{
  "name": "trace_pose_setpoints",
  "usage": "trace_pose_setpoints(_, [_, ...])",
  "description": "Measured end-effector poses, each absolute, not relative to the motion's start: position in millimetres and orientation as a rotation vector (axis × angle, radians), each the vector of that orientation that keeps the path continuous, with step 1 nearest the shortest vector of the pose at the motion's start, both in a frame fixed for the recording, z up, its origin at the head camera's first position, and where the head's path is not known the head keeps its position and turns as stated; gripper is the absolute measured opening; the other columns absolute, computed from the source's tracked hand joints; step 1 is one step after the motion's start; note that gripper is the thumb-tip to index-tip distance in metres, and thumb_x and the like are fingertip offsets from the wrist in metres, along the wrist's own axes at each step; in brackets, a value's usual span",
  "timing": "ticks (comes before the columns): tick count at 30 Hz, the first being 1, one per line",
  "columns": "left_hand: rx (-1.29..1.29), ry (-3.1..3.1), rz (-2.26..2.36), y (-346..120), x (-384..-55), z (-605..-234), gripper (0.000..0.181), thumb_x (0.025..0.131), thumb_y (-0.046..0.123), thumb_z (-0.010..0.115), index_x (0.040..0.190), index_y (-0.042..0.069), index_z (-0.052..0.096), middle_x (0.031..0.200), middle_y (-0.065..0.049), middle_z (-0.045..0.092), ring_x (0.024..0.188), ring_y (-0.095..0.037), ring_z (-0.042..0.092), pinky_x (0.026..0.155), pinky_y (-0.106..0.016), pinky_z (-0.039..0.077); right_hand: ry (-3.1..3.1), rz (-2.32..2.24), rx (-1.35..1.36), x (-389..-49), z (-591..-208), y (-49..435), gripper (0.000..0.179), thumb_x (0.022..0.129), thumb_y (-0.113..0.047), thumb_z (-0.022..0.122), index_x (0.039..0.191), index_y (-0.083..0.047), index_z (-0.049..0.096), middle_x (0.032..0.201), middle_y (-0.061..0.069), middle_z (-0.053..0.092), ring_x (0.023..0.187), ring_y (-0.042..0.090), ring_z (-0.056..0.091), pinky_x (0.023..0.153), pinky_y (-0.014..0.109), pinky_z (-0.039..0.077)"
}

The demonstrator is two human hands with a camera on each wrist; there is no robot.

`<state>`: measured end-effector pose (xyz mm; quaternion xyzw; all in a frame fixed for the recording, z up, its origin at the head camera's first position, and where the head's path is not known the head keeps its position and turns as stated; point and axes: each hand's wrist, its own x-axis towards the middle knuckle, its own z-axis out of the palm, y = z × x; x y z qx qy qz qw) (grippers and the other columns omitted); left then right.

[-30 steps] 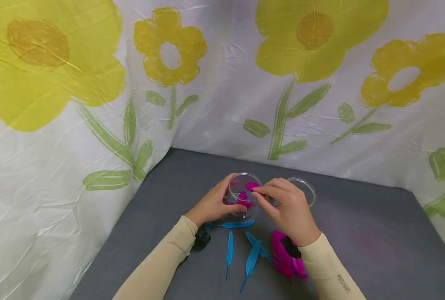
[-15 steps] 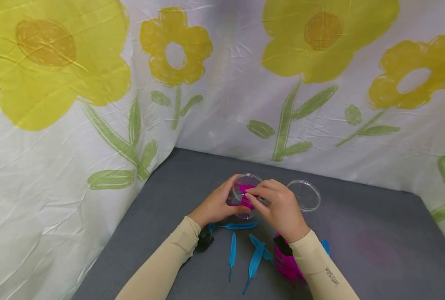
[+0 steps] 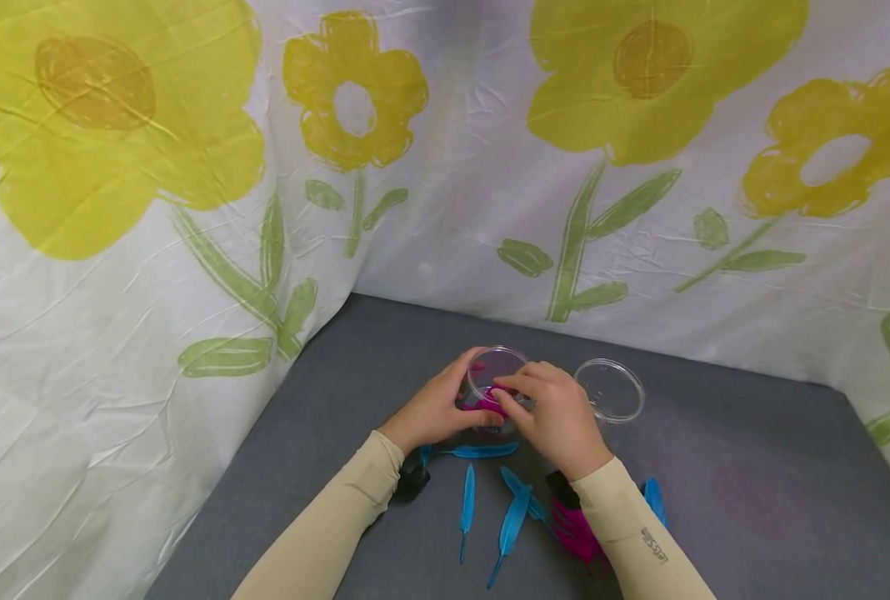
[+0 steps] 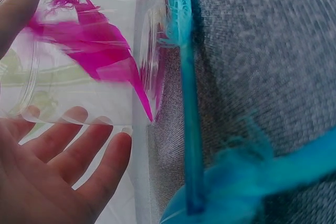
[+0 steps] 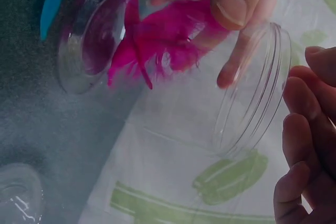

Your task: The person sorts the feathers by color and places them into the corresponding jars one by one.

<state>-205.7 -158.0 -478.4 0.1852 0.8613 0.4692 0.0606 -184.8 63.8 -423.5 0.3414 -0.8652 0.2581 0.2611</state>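
My left hand [image 3: 445, 404] grips a clear plastic jar [image 3: 499, 347] by its side, thumb in front and fingers behind. The jar is tilted, its mouth facing my right hand [image 3: 557, 408]. Magenta feathers [image 4: 105, 51] lie inside, with one pointed tip near the base. In the right wrist view my right fingers are loosely bent just outside the jar's rim [image 5: 281, 77], and nothing shows between thumb and forefinger. A round clear lid [image 3: 636, 417] lies on the table beyond this hand.
Several blue feathers [image 3: 467, 504] lie on the grey table [image 3: 715, 433] in front of the jar. A magenta feather pile [image 3: 580, 533] is partly hidden by the right forearm, with a blue feather [image 3: 653, 500] beside it. A flower-printed curtain [image 3: 445, 208] hangs behind.
My right hand has carried a magenta feather leftward into the jar's mouth and let it go, so it now lies lower inside. The left hand has kept its grip on the jar.
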Motion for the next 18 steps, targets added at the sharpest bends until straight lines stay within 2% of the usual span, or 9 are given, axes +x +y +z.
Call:
trace_pose_setpoints(9, [0.552,2.608,1.411,-155,-205,-477,0.104,0.089,0.055,0.086,0.17,0.037,0.023,0.161,-0.003,0.049,0.133,-0.022,0.061,0.11,-0.046,0.058,-2.358,0.71,0.903,-177,-423,73,0.017,0.087,-0.015,0.092,0.102,-0.011,0.087,0.084,-0.002,0.071,0.074,0.017,0.064,0.064,0.03,0.056])
trace_pose_setpoints(18, [0.547,2.634,1.407,-157,-205,-480,0.104,0.09,0.056,0.085,0.171,0.033,0.023,0.163,-0.004,0.048,0.134,-0.025,0.061,0.111,-0.047,0.059,-2.317,0.677,0.918,-163,-428,91,0.014,0.086,-0.013,0.092,0.099,-0.012,0.087,0.084,-0.005,0.072,0.071,0.011,0.06,0.063,0.026,0.051])
